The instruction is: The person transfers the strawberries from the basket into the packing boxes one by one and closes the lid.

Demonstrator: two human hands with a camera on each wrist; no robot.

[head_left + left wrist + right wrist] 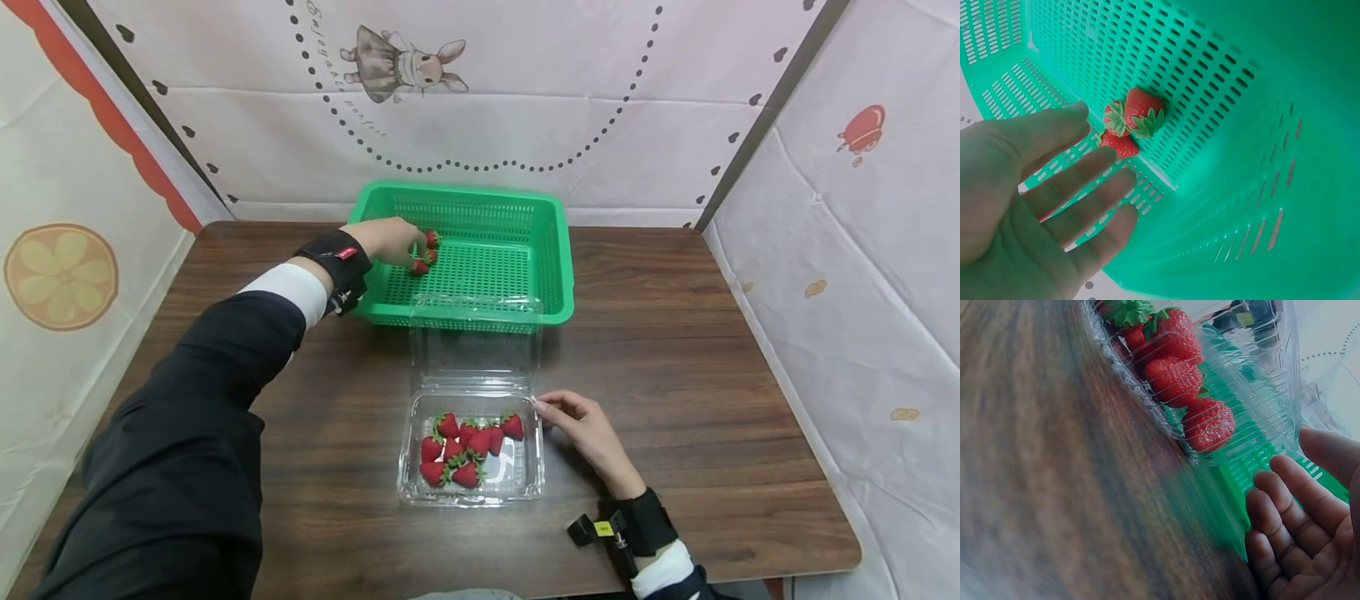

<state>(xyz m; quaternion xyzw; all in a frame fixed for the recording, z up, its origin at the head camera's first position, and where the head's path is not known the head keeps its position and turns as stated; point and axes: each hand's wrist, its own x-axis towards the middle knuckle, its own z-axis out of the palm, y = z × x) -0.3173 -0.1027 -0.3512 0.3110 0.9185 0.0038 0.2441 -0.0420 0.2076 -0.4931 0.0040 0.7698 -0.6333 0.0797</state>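
Your dark sleeve [172, 450] is lying nearest while your left hand [386, 240], fingers spread and empty, is hovering by strawberries [1141, 103] in the green basket [495, 214], best pinching one softly, and your right hand [588, 429], grip unclear, is touching the clear box [536, 458].

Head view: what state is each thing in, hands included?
Green basket: upright, open-topped
Clear container: upright, lid open
Strawberries in the basket: three, bunched together
Strawberries in the container: whole, green leaves on
Left hand: inside the basket, fingers loosely extended
Right hand: at the container's edge
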